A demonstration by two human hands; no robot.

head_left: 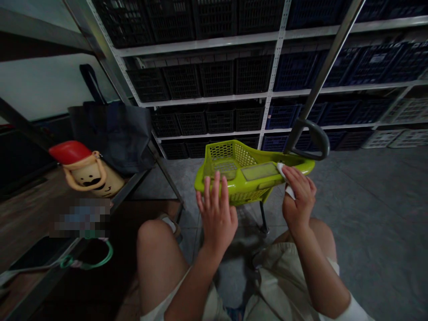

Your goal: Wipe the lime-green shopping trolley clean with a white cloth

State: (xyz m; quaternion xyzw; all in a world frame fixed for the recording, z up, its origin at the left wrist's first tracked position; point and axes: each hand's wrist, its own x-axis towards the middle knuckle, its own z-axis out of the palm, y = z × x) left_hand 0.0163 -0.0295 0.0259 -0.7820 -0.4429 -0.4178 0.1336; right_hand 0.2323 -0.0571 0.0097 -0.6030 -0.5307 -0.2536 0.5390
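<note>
A lime-green plastic shopping cart (247,185) with a honeycomb-holed basket stands in front of my knees. My left hand (216,207) lies on its near left rim, palm down, the fingers stretched out and slightly apart. On the rim's right part, my right hand (298,194) presses a white cloth or tissue (290,192), with the fingers closed around it. A clouded label panel (260,171) is set into the rim between the two hands. Beyond my right hand rises a dark grey looped handle (317,140). Part of the cloth is hidden under my fingers.
Racks with black crates (217,78) and blue crates (296,71) fill the back. A metal pole (331,58) slants up at right. On the left bench sit a dark tote bag (110,129), a red-capped cartoon-face container (90,171), and a green cord loop (109,254).
</note>
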